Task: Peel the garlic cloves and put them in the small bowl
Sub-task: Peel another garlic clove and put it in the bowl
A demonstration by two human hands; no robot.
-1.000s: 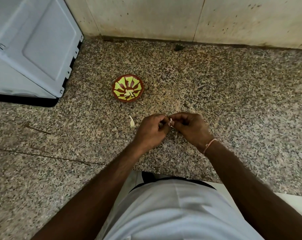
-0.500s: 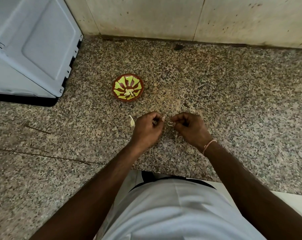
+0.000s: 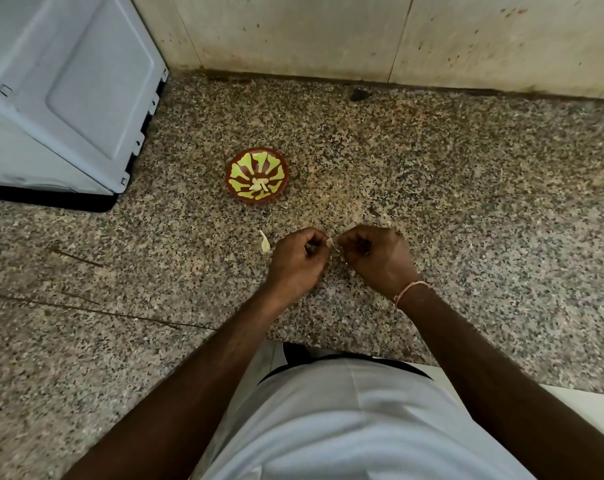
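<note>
Nearby, one loose clove (image 3: 264, 242) lies beside the left hand (image 3: 298, 263).

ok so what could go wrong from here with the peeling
1. The clove pinched between the left hand and right hand is tiny and mostly hidden; it could slip onto the speckled counter, where pale bits are hard to spot.
2. The small bowl sits beyond the hands, so a tossed clove might miss.
3. The loose clove beside the left hand could get knocked away.

Dim soft light, wide-angle bowing, perhaps slightly blurred
</note>
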